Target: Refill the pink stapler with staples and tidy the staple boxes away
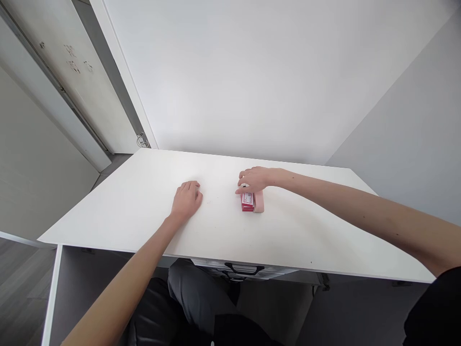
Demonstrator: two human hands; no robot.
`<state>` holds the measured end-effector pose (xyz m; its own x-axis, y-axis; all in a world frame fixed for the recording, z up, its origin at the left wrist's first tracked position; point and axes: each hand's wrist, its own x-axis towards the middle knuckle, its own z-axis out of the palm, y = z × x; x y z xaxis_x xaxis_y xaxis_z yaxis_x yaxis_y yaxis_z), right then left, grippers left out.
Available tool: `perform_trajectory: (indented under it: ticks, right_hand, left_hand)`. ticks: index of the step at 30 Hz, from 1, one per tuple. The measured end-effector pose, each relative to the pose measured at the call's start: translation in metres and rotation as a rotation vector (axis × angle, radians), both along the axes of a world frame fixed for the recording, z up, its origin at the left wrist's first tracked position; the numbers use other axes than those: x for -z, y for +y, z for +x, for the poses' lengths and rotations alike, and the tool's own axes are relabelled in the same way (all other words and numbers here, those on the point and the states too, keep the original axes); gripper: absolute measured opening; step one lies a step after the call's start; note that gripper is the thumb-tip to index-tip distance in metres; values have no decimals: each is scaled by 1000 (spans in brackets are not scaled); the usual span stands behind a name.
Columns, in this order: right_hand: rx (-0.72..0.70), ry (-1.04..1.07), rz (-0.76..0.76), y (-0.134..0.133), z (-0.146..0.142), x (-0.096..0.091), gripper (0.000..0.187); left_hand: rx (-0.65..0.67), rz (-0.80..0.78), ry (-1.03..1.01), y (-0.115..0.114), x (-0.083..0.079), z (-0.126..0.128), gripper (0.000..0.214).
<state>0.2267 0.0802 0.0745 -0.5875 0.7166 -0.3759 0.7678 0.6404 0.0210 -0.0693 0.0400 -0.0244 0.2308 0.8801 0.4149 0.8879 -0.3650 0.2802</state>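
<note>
A small red and pink box (pixel 251 202) lies on the white table (pixel 144 211), a little right of the middle. My right hand (pixel 254 179) rests on its far end, fingers curled down over the top of it. My left hand (pixel 187 198) lies palm down on the bare tabletop to the left, about a hand's width from the box, with its fingers loosely curled under and nothing visible in them.
The table stands against a white wall, with a grey wall close on the right. A door and its frame (pixel 90 96) are at the far left. Below the near edge hangs a drawer unit with a black handle (pixel 244 270).
</note>
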Motion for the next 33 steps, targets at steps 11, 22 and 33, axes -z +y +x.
perform_trajectory:
  ticks: [11,22,33]
  right_hand:
    - [-170,60,-80,-24,1,3,76]
    - [-317,51,30,-34,19,7,61]
    - [-398,49,46,-44,46,8,61]
  left_hand:
    - [-6,-8,4,-1,0,1,27]
    - [5,-8,-5,0,0,1,28]
    - [-1,-19,-1,1,0,1,29]
